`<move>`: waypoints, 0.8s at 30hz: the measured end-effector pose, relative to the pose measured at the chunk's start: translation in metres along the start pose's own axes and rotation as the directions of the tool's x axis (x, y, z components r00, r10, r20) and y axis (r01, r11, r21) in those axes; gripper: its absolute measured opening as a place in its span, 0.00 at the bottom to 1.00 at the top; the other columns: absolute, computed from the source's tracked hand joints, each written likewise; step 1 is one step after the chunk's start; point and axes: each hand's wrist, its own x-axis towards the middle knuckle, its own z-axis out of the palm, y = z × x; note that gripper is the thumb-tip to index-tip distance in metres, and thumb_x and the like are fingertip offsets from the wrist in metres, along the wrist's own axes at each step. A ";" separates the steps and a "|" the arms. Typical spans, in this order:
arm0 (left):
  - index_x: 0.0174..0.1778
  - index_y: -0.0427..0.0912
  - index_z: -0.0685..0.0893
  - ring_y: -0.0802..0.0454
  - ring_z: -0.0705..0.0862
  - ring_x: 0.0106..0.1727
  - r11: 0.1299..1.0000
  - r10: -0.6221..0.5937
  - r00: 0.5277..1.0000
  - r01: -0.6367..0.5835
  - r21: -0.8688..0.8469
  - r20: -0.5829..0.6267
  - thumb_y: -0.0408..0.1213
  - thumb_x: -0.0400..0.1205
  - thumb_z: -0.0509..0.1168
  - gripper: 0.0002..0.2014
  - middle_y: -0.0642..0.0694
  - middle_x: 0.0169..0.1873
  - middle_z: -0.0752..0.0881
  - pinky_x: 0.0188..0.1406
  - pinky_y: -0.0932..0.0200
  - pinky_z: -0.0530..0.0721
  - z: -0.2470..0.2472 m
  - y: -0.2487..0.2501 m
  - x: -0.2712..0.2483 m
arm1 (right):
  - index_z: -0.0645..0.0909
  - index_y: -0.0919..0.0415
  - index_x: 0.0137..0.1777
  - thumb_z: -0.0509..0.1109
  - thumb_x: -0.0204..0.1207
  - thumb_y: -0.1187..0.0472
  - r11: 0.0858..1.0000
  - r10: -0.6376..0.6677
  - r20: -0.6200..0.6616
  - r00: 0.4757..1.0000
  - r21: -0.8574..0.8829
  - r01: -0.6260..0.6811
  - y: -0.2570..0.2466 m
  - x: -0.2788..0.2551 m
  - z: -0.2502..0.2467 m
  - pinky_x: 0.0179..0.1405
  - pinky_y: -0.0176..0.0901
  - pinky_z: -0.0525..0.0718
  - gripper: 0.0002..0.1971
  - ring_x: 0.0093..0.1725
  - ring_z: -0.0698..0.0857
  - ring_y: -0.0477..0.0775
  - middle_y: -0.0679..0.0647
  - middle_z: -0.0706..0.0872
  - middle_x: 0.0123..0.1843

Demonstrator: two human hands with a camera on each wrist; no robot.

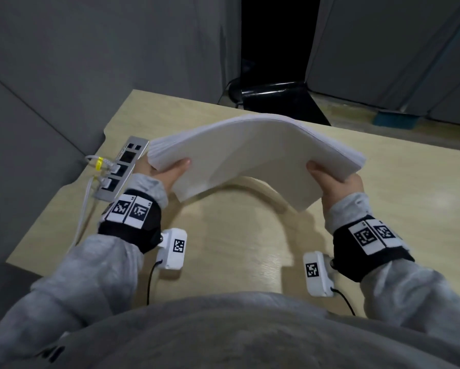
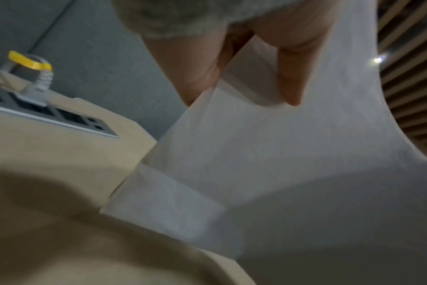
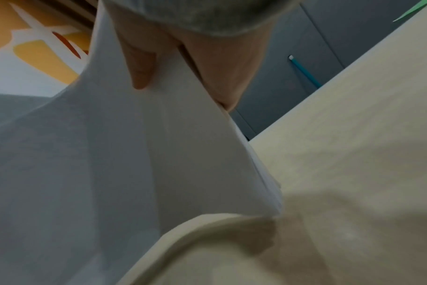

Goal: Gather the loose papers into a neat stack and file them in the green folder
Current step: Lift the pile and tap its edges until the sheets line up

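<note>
A thick stack of white papers (image 1: 255,155) hangs in the air above the wooden desk (image 1: 399,198), bowed upward in the middle. My left hand (image 1: 167,173) grips its left end and my right hand (image 1: 332,182) grips its right end, thumbs on the near face and fingers behind. In the left wrist view the thumb (image 2: 290,81) presses on the paper stack (image 2: 268,154). The right wrist view shows the thumb (image 3: 141,73) on the papers (image 3: 134,154) too. A green sliver (image 3: 412,11) lies at the desk's far corner; I cannot tell whether it is the folder.
A grey power strip (image 1: 119,169) with white cables and a yellow tag lies at the desk's left edge. Grey partition walls stand to the left and behind. A black chair base (image 1: 276,102) sits beyond the far edge, and a teal object (image 1: 394,119) lies on the floor.
</note>
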 end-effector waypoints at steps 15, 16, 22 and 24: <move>0.80 0.46 0.57 0.50 0.76 0.63 0.961 -0.278 0.955 0.275 0.042 0.101 0.52 0.73 0.72 0.43 0.48 0.74 0.71 0.65 0.58 0.71 0.021 -0.019 0.002 | 0.82 0.62 0.60 0.76 0.70 0.50 0.938 0.204 0.039 0.978 -0.295 -0.184 0.035 0.013 0.013 0.51 0.46 0.78 0.22 0.49 0.84 0.59 0.57 0.84 0.47; 0.79 0.44 0.60 0.48 0.78 0.61 0.958 -0.287 0.955 0.287 0.003 0.071 0.54 0.71 0.73 0.44 0.47 0.69 0.75 0.64 0.56 0.72 0.023 -0.018 0.003 | 0.83 0.62 0.58 0.76 0.70 0.50 0.939 0.199 0.029 0.980 -0.291 -0.183 0.035 0.014 0.012 0.50 0.46 0.77 0.21 0.48 0.83 0.59 0.57 0.84 0.47; 0.65 0.38 0.74 0.47 0.78 0.50 0.962 -0.258 0.954 0.269 -0.056 0.150 0.50 0.68 0.77 0.35 0.45 0.53 0.81 0.52 0.58 0.73 0.022 -0.019 0.007 | 0.82 0.62 0.60 0.76 0.71 0.51 0.947 0.179 0.031 0.983 -0.276 -0.164 0.034 0.010 0.005 0.50 0.45 0.75 0.21 0.48 0.83 0.60 0.58 0.85 0.47; 0.62 0.37 0.76 0.47 0.77 0.48 0.942 -0.328 0.928 0.334 -0.007 0.175 0.53 0.69 0.76 0.32 0.41 0.56 0.82 0.51 0.59 0.71 0.028 -0.019 0.005 | 0.82 0.59 0.60 0.76 0.69 0.46 0.893 0.257 0.063 0.964 -0.396 -0.212 0.042 0.013 0.010 0.55 0.50 0.79 0.24 0.52 0.85 0.63 0.59 0.86 0.49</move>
